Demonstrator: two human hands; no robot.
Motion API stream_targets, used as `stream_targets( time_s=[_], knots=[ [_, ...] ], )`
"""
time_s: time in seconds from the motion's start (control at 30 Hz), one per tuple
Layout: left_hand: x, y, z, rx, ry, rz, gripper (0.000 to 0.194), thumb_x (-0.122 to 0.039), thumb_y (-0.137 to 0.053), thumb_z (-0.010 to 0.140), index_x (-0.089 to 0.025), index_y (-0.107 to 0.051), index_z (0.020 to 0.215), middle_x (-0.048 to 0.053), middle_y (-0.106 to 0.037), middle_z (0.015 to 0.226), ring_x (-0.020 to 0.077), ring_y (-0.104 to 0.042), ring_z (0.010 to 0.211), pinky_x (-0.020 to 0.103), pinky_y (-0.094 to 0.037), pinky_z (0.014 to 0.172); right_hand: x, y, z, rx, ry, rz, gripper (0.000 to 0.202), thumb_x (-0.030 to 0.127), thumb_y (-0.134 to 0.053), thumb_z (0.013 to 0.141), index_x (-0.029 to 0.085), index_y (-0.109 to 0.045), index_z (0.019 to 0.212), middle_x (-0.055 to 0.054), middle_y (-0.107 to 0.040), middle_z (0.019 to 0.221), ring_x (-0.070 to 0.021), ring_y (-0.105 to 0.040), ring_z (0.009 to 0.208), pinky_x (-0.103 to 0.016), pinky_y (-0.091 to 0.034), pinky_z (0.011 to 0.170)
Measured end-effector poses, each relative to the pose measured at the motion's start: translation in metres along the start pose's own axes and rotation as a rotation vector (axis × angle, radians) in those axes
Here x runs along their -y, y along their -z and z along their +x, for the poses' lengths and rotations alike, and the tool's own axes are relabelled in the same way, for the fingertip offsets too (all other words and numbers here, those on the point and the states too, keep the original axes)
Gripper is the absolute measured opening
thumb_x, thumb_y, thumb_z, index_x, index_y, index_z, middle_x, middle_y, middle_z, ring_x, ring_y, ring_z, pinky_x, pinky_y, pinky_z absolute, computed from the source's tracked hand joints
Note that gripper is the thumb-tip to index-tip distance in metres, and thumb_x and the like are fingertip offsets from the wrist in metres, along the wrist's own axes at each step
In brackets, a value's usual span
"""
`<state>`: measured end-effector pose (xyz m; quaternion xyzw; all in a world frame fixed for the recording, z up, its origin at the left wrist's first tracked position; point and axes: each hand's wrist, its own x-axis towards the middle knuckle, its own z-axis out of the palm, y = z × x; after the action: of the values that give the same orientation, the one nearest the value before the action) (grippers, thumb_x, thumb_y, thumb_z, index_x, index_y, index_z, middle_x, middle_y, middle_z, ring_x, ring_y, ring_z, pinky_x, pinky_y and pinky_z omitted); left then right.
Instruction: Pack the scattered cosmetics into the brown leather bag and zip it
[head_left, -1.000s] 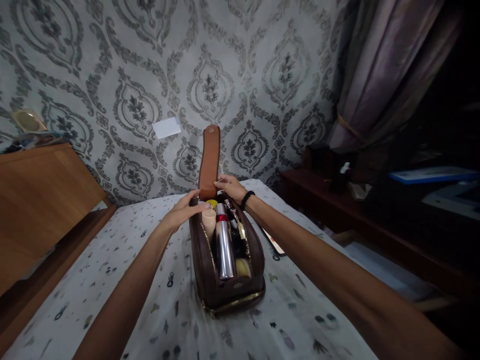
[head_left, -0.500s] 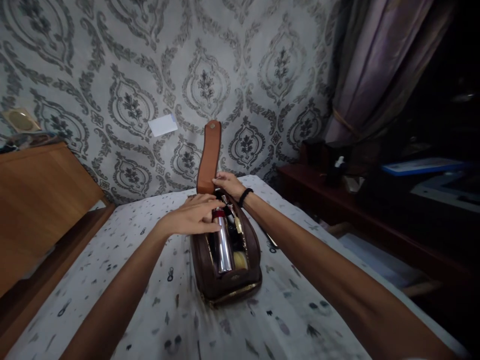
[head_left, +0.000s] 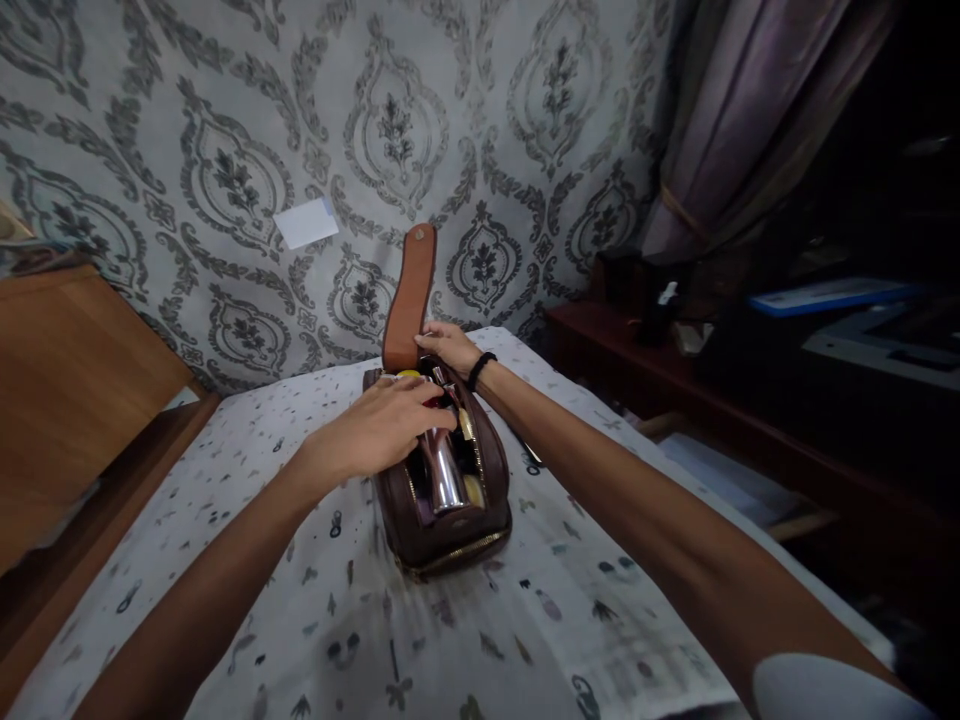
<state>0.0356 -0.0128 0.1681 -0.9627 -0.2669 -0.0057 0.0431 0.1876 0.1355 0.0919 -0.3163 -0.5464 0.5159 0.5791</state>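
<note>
A dark brown toiletry bag (head_left: pixel 442 545) stands unzipped on the bed, its tan strap flap (head_left: pixel 409 297) raised at the far end. Inside lies a shiny silver cylindrical bottle (head_left: pixel 445 474), its upper end covered by my left hand (head_left: pixel 386 420), whose fingers curl round it. Beside the bottle are small cosmetic tubes (head_left: pixel 466 424) and a yellowish round item (head_left: pixel 473 491). At the bag's far right rim, my right hand (head_left: pixel 452 347), with a black band on the wrist, pinches the edge near the base of the flap.
A patterned white sheet (head_left: pixel 300 560) covers the bed, against a damask-papered wall (head_left: pixel 480 180). To the left stands a wooden cabinet (head_left: pixel 82 400). A dark red desk (head_left: pixel 645 385) with a pulled-out drawer (head_left: pixel 727 485) is on the right, below a tied curtain (head_left: pixel 720 150).
My left hand has closed further round the silver bottle, its thumb shifting upward. The right hand stays at the bag's rim. The whole view has shifted slightly.
</note>
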Motion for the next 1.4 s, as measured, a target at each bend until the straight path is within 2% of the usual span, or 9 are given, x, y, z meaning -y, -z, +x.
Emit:
stream_targets(
  time_s=[0.2, 0.4, 0.63, 0.83, 1.0, 1.13, 1.23, 1.33, 1.4],
  knots=[
    [0.002, -0.008, 0.002, -0.058, 0.048, 0.023, 0.039, -0.011, -0.045, 0.091, -0.029, -0.065, 0.121, 0.006, -0.057, 0.129, 0.0269, -0.052, 0.114, 0.040, -0.040, 0.095, -0.001, 0.002, 0.000, 0.012, -0.002, -0.007, 0.022, 0.028, -0.074, 0.065, 0.020, -0.053, 0.067, 0.006, -0.053, 0.059, -0.0111, -0.048, 0.058, -0.022, -0.038, 0.058],
    [0.006, -0.021, 0.002, -0.099, 0.087, -0.056, 0.053, -0.018, -0.060, 0.085, -0.025, -0.050, 0.137, 0.010, -0.053, 0.136, 0.0295, -0.045, 0.125, 0.044, -0.039, 0.102, -0.003, 0.002, -0.001, 0.015, 0.000, 0.000, 0.023, 0.030, -0.073, 0.065, 0.021, -0.051, 0.067, 0.006, -0.055, 0.060, -0.0126, -0.051, 0.061, -0.023, -0.040, 0.059],
    [0.004, -0.019, 0.001, -0.059, 0.123, -0.192, 0.053, -0.028, -0.070, 0.082, -0.023, -0.055, 0.133, 0.012, -0.048, 0.147, 0.0328, -0.036, 0.142, 0.044, -0.031, 0.115, 0.000, 0.001, 0.001, 0.004, -0.018, -0.001, 0.023, 0.024, -0.073, 0.067, 0.021, -0.050, 0.067, 0.006, -0.054, 0.058, -0.0108, -0.048, 0.057, -0.022, -0.037, 0.057],
    [0.007, -0.026, -0.003, -0.129, 0.159, -0.291, 0.055, -0.028, -0.075, 0.079, -0.028, -0.057, 0.131, 0.009, -0.040, 0.156, 0.0335, -0.031, 0.146, 0.045, -0.025, 0.118, 0.001, 0.001, 0.000, 0.002, -0.036, 0.008, 0.022, 0.022, -0.072, 0.069, 0.021, -0.051, 0.067, 0.006, -0.055, 0.060, -0.0113, -0.051, 0.059, -0.023, -0.039, 0.058],
    [0.004, -0.017, -0.006, -0.095, 0.105, -0.285, 0.054, -0.029, -0.072, 0.083, -0.026, -0.054, 0.134, 0.011, -0.043, 0.152, 0.0317, -0.033, 0.144, 0.046, -0.029, 0.117, 0.001, 0.001, 0.000, 0.000, -0.028, 0.007, 0.022, 0.023, -0.072, 0.068, 0.020, -0.051, 0.068, 0.006, -0.053, 0.059, -0.0123, -0.053, 0.062, -0.023, -0.040, 0.060],
    [-0.003, -0.009, -0.013, -0.021, 0.182, -0.294, 0.070, -0.033, -0.075, 0.080, -0.029, -0.046, 0.143, 0.011, -0.027, 0.161, 0.0348, -0.023, 0.148, 0.050, -0.030, 0.116, -0.001, 0.003, 0.001, -0.004, -0.010, -0.005, 0.023, 0.027, -0.074, 0.066, 0.020, -0.051, 0.067, 0.007, -0.052, 0.057, -0.0119, -0.051, 0.060, -0.024, -0.040, 0.059],
    [-0.008, -0.007, -0.018, -0.067, 0.287, -0.323, 0.077, -0.032, -0.073, 0.080, -0.032, -0.037, 0.149, 0.009, -0.018, 0.165, 0.0358, -0.017, 0.151, 0.051, -0.030, 0.117, -0.003, 0.004, 0.001, -0.002, 0.009, -0.016, 0.026, 0.030, -0.075, 0.064, 0.020, -0.051, 0.066, 0.007, -0.051, 0.057, -0.0114, -0.049, 0.058, -0.024, -0.039, 0.059],
    [-0.010, -0.005, -0.021, -0.111, 0.350, -0.344, 0.077, -0.031, -0.071, 0.080, -0.028, -0.037, 0.149, 0.011, -0.025, 0.162, 0.0348, -0.019, 0.151, 0.050, -0.030, 0.117, -0.004, 0.004, 0.001, 0.000, 0.023, -0.025, 0.027, 0.033, -0.076, 0.063, 0.020, -0.052, 0.067, 0.007, -0.053, 0.058, -0.0116, -0.049, 0.058, -0.024, -0.039, 0.059],
    [-0.008, -0.005, -0.022, -0.138, 0.352, -0.346, 0.068, -0.030, -0.066, 0.084, -0.024, -0.040, 0.146, 0.013, -0.040, 0.153, 0.0330, -0.031, 0.145, 0.048, -0.034, 0.115, -0.004, 0.004, 0.001, -0.003, 0.031, -0.031, 0.027, 0.034, -0.075, 0.063, 0.020, -0.053, 0.067, 0.006, -0.054, 0.059, -0.0118, -0.050, 0.058, -0.024, -0.039, 0.059]
  ],
)
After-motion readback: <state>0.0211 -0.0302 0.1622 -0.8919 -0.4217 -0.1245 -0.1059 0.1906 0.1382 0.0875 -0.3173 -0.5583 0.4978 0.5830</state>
